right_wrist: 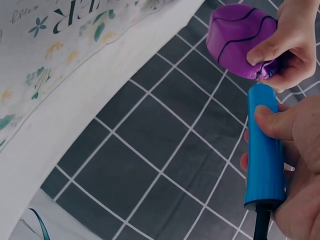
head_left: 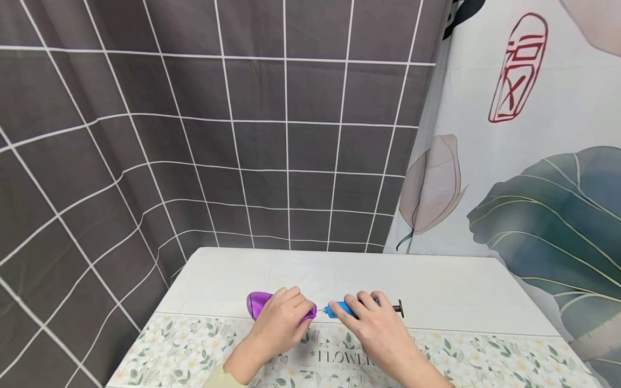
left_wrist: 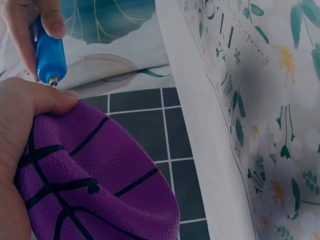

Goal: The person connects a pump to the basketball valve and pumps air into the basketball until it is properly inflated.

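At the left, over the table [head_left: 436,285], the left hand [head_left: 283,318] grips the creased purple ball [head_left: 259,304] with thumb and fingers clamped near its needle end; slack as it looks, it should be light, soft and grippy, best pinched there. A thin metal needle [head_left: 321,310], likely easy to bend, bridges to the blue pump [right_wrist: 262,155], whose probably stiff, smooth barrel sits in the right hand's [head_left: 375,323] curled fingers, its black handle [head_left: 400,308] rightmost.

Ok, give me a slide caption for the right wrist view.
Left hand grips a purple ball, right hand a blue pump pointing at it.
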Demonstrator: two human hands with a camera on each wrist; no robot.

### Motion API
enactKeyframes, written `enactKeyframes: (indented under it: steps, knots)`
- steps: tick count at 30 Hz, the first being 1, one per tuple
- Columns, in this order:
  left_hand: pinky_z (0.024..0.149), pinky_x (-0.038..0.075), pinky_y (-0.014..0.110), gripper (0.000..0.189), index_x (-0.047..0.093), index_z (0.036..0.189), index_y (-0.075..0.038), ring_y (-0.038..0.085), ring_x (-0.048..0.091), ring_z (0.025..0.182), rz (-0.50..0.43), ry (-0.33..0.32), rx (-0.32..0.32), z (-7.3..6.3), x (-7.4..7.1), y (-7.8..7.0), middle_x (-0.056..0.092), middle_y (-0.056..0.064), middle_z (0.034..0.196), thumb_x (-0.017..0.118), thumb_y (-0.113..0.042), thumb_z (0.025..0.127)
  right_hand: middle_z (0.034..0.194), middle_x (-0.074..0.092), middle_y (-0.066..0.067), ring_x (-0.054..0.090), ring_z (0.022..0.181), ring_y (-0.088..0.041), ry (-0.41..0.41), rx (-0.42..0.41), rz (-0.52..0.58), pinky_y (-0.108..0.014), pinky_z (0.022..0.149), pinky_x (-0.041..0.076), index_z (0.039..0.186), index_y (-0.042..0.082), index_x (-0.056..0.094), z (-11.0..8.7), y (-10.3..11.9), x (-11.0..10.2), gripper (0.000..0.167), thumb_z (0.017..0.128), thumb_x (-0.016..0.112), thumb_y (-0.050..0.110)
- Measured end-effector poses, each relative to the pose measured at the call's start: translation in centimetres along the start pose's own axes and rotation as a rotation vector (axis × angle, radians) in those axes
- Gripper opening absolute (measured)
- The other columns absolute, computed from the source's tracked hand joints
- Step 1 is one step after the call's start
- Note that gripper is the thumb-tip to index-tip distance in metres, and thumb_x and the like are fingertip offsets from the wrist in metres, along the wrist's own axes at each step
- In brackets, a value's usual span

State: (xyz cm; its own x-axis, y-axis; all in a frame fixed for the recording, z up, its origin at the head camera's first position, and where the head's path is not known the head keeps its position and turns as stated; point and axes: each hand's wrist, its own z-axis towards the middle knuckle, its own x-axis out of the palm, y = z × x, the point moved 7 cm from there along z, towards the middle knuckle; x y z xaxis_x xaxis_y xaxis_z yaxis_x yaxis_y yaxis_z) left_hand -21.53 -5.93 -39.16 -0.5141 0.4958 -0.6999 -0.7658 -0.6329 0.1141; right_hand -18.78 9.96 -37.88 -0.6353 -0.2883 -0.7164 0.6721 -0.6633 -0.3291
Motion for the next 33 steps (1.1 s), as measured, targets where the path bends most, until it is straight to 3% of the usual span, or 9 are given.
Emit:
enactKeyframes:
  steps: [9,23,27,33]
  knots:
    - [0.065,0.039,0.021,0.021,0.07,0.088,-0.017,0.008,0.05,0.074,0.026,0.037,0.004,-0.1,0.3,-0.2,0.067,-0.01,0.08,0.085,-0.017,0.072,0.105,0.062,-0.002,0.054,0.087,-0.026,0.051,0.017,0.005,-0.041,0.074,0.048,0.126,0.021,0.068,-0.1,0.1,0.7,0.066,0.065,0.069,-0.005]
    - [0.064,0.037,0.02,0.02,0.069,0.085,-0.019,0.007,0.049,0.074,0.049,0.053,0.022,0.0,0.5,-0.5,0.065,-0.011,0.079,0.085,-0.019,0.073,0.107,0.064,0.0,0.053,0.088,-0.024,0.069,0.05,0.04,-0.041,0.076,0.049,0.126,0.024,0.069,-0.5,0.4,1.5,0.069,0.063,0.08,-0.002]
    - [0.066,0.04,0.021,0.021,0.07,0.085,-0.02,0.007,0.05,0.076,0.058,0.11,-0.003,0.0,0.6,-0.4,0.065,-0.012,0.08,0.086,-0.022,0.072,0.107,0.066,0.002,0.053,0.088,-0.021,0.075,0.069,0.061,-0.04,0.075,0.049,0.126,0.026,0.07,-0.7,0.3,1.7,0.067,0.065,0.082,-0.001]
    - [0.07,0.042,0.023,0.02,0.072,0.088,-0.02,0.008,0.051,0.08,0.106,0.254,-0.057,0.0,1.1,-0.2,0.067,-0.01,0.084,0.085,-0.028,0.076,0.108,0.068,0.004,0.056,0.088,-0.017,0.121,0.107,0.086,-0.037,0.076,0.051,0.127,0.028,0.069,-0.9,0.2,2.4,0.059,0.074,0.086,0.008]
